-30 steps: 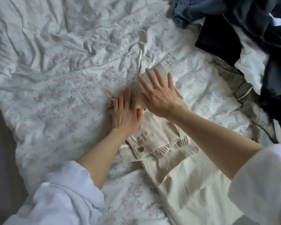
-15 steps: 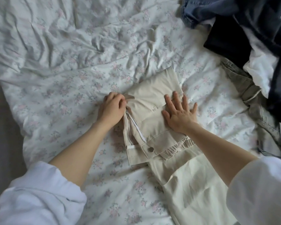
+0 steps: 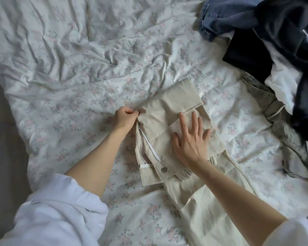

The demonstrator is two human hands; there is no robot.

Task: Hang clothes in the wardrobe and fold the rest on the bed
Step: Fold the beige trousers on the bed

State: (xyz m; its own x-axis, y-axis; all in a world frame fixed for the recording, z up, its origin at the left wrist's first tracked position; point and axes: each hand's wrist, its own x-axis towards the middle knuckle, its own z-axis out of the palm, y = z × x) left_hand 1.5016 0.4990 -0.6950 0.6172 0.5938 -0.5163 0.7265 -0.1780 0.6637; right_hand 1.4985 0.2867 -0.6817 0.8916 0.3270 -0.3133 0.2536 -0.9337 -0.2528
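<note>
Beige corduroy trousers (image 3: 169,103) lie partly folded on the floral bed cover (image 3: 69,77), zipper and waistband button facing up, with a folded leg end laid over the top. My left hand (image 3: 124,117) pinches the left edge of the fold just above the zipper. My right hand (image 3: 190,139) lies flat on the trousers with fingers spread, pressing the cloth down. The rest of the trousers runs toward the lower right under my right forearm.
A heap of unfolded clothes fills the upper right: blue jeans (image 3: 220,18), dark navy garments (image 3: 274,41), a white piece (image 3: 283,82) and olive-grey trousers (image 3: 277,121). The bed's left edge drops to grey floor (image 3: 4,157). Wrinkled cover stretches across the upper left.
My right hand slid from the upper fold down to the middle of the trousers. My left hand went from flat on the cloth to pinching the left edge.
</note>
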